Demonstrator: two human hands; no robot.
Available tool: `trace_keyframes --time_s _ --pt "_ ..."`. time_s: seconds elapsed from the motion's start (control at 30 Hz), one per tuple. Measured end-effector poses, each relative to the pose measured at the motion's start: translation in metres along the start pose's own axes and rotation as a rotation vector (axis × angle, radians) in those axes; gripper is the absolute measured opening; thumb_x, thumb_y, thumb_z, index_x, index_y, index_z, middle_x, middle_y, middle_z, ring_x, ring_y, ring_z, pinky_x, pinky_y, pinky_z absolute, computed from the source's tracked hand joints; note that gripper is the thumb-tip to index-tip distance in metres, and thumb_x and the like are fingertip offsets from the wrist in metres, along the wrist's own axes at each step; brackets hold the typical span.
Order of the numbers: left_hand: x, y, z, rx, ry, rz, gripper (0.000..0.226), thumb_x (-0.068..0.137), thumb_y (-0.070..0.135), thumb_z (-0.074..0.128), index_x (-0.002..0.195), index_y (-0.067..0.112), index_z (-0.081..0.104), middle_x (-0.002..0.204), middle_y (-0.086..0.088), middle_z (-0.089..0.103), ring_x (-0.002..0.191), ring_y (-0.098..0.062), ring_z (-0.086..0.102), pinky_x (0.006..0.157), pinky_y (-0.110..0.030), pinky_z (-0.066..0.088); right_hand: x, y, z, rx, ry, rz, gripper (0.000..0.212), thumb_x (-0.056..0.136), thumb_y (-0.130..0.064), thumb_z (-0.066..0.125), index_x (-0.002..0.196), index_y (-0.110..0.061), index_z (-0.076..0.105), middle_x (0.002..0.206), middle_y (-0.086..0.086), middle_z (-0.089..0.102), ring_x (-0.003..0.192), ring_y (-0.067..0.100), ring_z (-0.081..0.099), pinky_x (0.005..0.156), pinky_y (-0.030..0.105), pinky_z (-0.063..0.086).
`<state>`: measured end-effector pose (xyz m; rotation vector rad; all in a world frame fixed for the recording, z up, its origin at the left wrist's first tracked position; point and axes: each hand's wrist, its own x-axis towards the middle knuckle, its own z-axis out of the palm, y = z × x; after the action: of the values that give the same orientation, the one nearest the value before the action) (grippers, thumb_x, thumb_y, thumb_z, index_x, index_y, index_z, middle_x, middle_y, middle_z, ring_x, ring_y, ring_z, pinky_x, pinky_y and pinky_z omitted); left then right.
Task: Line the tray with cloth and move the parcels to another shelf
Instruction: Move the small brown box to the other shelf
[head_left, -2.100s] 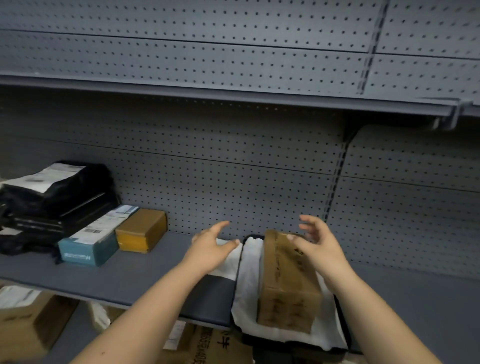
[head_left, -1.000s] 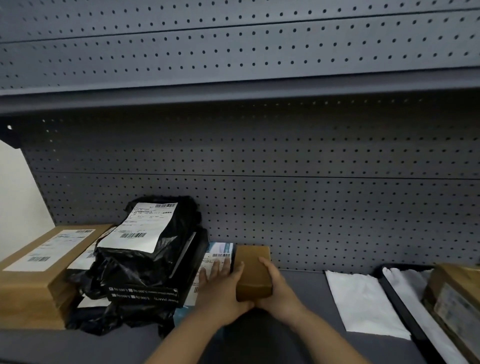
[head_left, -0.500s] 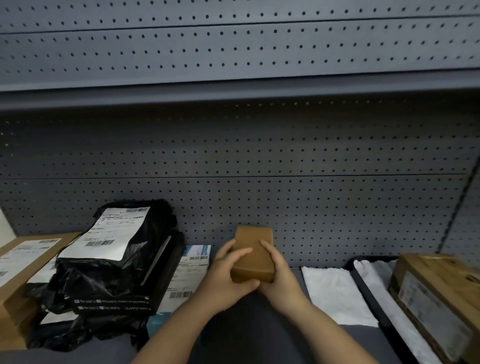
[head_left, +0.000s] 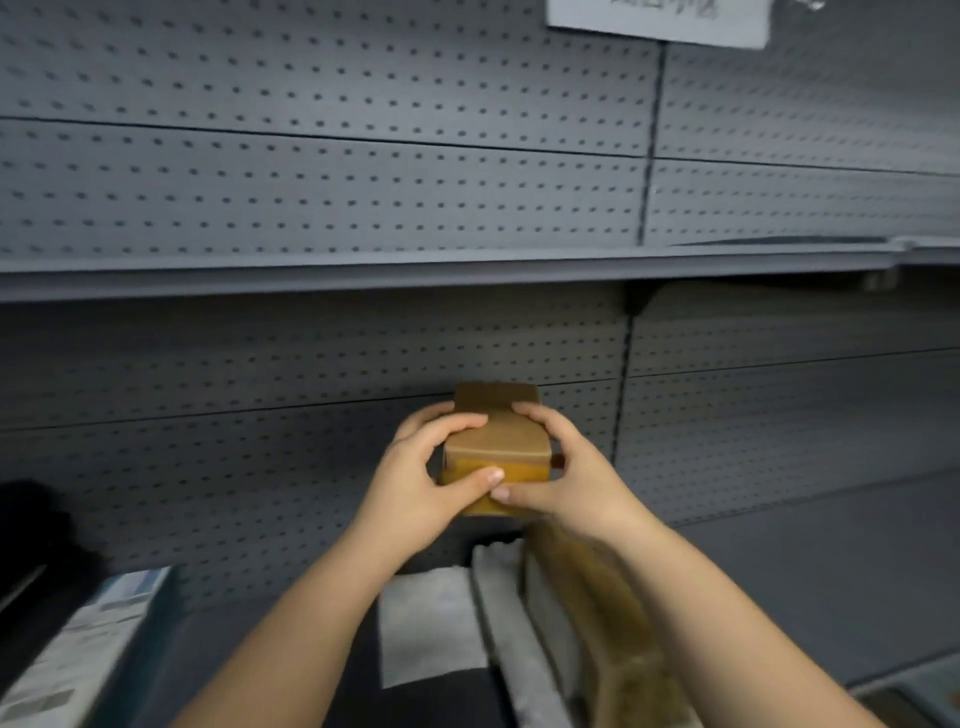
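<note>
Up at centre, small brown parcel (head_left: 496, 441), gripped on both sides by left hand (head_left: 421, 478) and right hand (head_left: 566, 478), held in the air. Behind, grey pegboard (head_left: 311, 182); shelf edge (head_left: 363, 273) toward 12. At 6, white cloth (head_left: 426, 623), blurred brown box (head_left: 613, 623). Paper sign (head_left: 660, 18) at 1, unreadable.

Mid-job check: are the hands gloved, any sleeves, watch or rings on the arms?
Neither left hand nor right hand wears a glove. Left forearm and right forearm are uncovered to the frame edge; no sleeve shows. No watch, ring or band visible.
</note>
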<state>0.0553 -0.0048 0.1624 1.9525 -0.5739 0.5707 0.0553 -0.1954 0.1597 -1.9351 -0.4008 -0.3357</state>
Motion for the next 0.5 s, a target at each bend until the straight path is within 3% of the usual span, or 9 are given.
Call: trace_keyframes --time_s 0.1,0.17,0.23,0.4,0.5 --pt "0.010 0.034 0.072 -0.010 -0.049 0.024 0.046 0.073 0.043 0.077 0.116 0.048 0.060 0.137 0.016 0.041 0.129 -0.001 0.039 0.104 -0.040 0.045 -0.020 0.015 -0.080 0.011 0.012 0.031 0.079 0.067 -0.015 0.088 0.130 -0.044 0.049 0.132 -0.008 0.051 0.117 0.011 0.054 0.097 0.031 0.052" --pt "0.014 0.051 0.120 -0.007 -0.076 0.029 0.044 0.078 0.033 0.076 0.117 0.046 0.058 0.139 0.014 0.039 0.132 -0.001 0.036 0.110 -0.028 0.034 -0.034 0.030 -0.126 0.006 0.015 0.056 0.079 0.068 -0.009 0.087 0.132 -0.037 0.050 0.130 -0.013 0.052 0.114 0.009 0.056 0.095 0.035 0.054" --pt "0.016 0.066 0.168 -0.010 -0.119 0.014 0.044 0.082 0.029 0.074 0.119 0.043 0.057 0.143 0.013 0.037 0.134 -0.002 0.034 0.106 -0.017 0.026 -0.047 0.051 -0.168 0.001 0.032 0.090 0.079 0.068 -0.006 0.086 0.133 -0.035 0.050 0.128 -0.014 0.052 0.111 0.008 0.057 0.092 0.037 0.056" --pt "0.017 0.089 0.272 -0.037 -0.277 -0.077 0.050 0.088 0.028 0.068 0.133 0.038 0.052 0.156 0.009 0.023 0.143 -0.006 0.024 0.105 -0.016 0.021 -0.072 0.114 -0.250 0.017 0.039 0.176 0.079 0.070 -0.002 0.084 0.132 -0.035 0.050 0.129 -0.011 0.051 0.110 0.009 0.056 0.081 0.024 0.057" --pt "0.018 0.093 0.314 -0.085 -0.347 -0.136 0.053 0.088 0.025 0.068 0.137 0.034 0.050 0.158 0.008 0.017 0.143 -0.007 0.024 0.101 -0.013 0.023 -0.081 0.148 -0.276 0.056 0.043 0.214 0.078 0.070 0.002 0.082 0.132 -0.032 0.049 0.129 -0.006 0.052 0.112 0.012 0.057 0.082 0.024 0.056"
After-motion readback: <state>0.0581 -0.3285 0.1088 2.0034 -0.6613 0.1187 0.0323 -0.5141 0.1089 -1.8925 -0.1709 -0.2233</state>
